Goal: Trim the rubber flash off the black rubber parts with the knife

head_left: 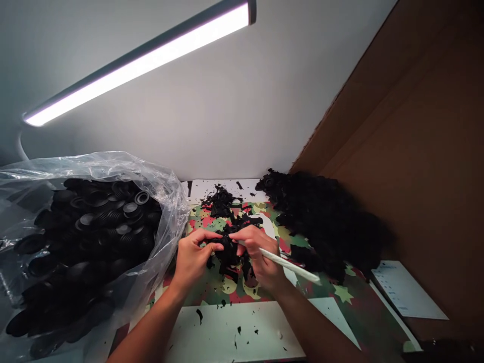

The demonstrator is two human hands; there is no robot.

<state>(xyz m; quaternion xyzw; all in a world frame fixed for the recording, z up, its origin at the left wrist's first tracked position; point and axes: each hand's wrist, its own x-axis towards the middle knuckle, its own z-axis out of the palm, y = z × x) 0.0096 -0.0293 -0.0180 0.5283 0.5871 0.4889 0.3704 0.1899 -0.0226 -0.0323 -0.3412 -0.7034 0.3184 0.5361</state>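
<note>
My left hand [193, 258] is closed in a pinch, thumb and forefinger against a small black piece [226, 235] whose shape blends into the black scraps behind it. In my right hand [266, 259] is a slim white pen-like tool [293, 265], its rear end sloping down to the right. The tool's front end lies among my fingers, close to the black piece, and its tip is hidden. Both hands are close together above loose black scraps [229, 272] on a camouflage-patterned surface [283, 232].
On the left, a clear plastic bag [166, 196] holds many round black ribbed parts [113, 217]. A large heap of black scraps [325, 227] lies right, beside a cardboard wall [416, 151]. White sheets [223, 333] and a paper card [410, 290] lie near. A lit lamp [143, 65] hangs above.
</note>
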